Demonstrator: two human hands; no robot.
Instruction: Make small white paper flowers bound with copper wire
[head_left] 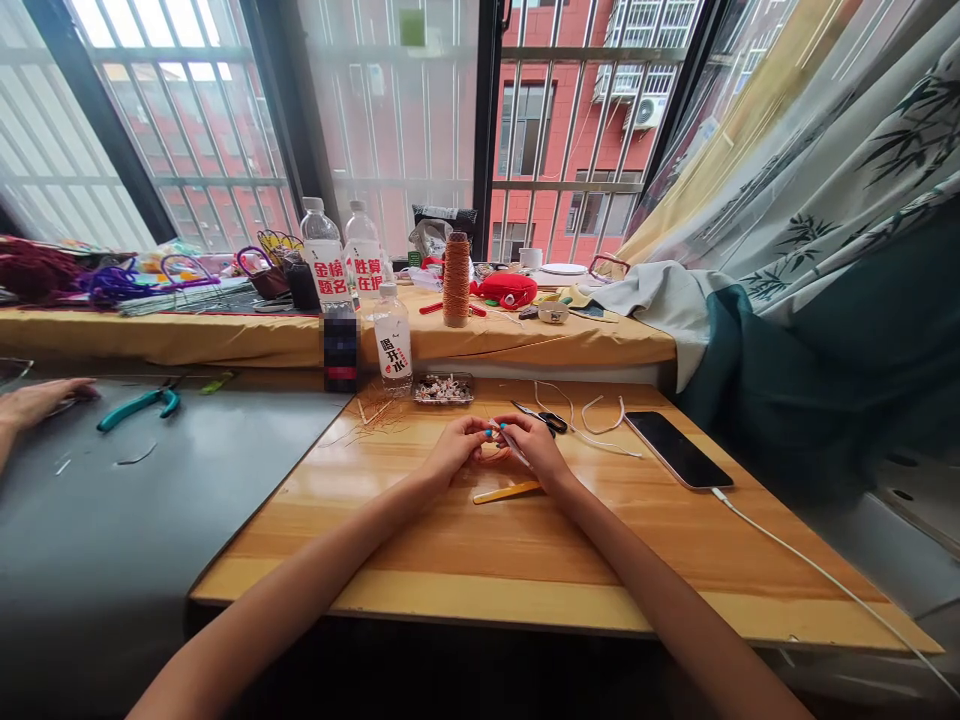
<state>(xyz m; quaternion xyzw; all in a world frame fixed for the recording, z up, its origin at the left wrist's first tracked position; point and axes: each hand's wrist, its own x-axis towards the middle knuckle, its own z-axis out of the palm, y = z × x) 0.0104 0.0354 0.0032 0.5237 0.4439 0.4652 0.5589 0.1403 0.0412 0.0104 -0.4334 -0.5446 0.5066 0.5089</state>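
Note:
Close together above the wooden table, my left hand (457, 447) and my right hand (538, 447) pinch a small pale piece, mostly covered by the fingertips. A white strip (517, 448) runs from it along my right fingers; its kind is unclear. Below the fingers shows some orange-brown thread (495, 455). A yellow slim tool (506, 492) lies just in front of my right hand. Behind that hand rest black-handled scissors (553, 421), partly hidden by it. White cords (600, 430) lie to their right.
A clear box of small pieces (444, 388) and loose brown threads (375, 412) lie behind my hands. Bottles (393, 340) and a thread spool (456, 280) stand farther back. A phone (679, 450) charges at right. On the grey table, another person's hand (45, 402) is near teal pliers (139, 408).

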